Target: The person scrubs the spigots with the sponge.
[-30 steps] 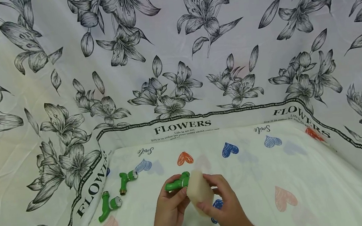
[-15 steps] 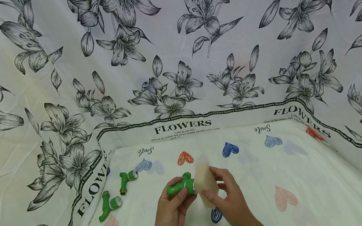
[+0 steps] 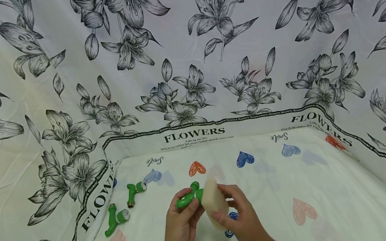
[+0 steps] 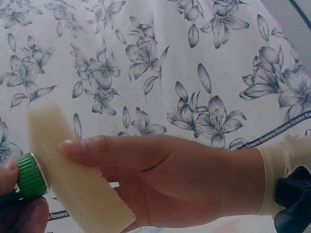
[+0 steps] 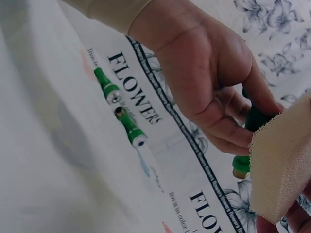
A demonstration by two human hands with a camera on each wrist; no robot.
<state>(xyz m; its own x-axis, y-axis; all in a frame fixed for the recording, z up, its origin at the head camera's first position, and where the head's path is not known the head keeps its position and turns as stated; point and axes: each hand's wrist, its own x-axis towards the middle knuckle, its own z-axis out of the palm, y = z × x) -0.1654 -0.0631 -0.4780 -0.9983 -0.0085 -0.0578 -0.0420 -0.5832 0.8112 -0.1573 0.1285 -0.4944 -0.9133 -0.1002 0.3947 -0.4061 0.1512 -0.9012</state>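
Note:
My left hand (image 3: 181, 224) grips a green plastic tap (image 3: 185, 201), its spout pointing left and its threaded inlet pointing up. A thick cream sponge (image 3: 215, 204) is held by my right hand (image 3: 243, 217), thumb on the near face and fingers behind. The sponge lies against the knob end of the tap and hides that end in the head view. In the left wrist view the ribbed green knob (image 4: 32, 177) touches the sponge's flat face. The right wrist view shows the brass inlet (image 5: 240, 173) beside the sponge's porous edge (image 5: 277, 160).
Two more green taps lie at the left of the cloth-covered surface: one farther back (image 3: 132, 195), one nearer (image 3: 113, 220). White flower-printed cloth (image 3: 183, 80) rises behind and at both sides. Printed hearts mark the surface cloth (image 3: 268, 190).
The sponge and right hand moved right half a second ago, baring more of the knob, and are now back left over it. The left hand and tap shifted slightly; the other taps stayed put.

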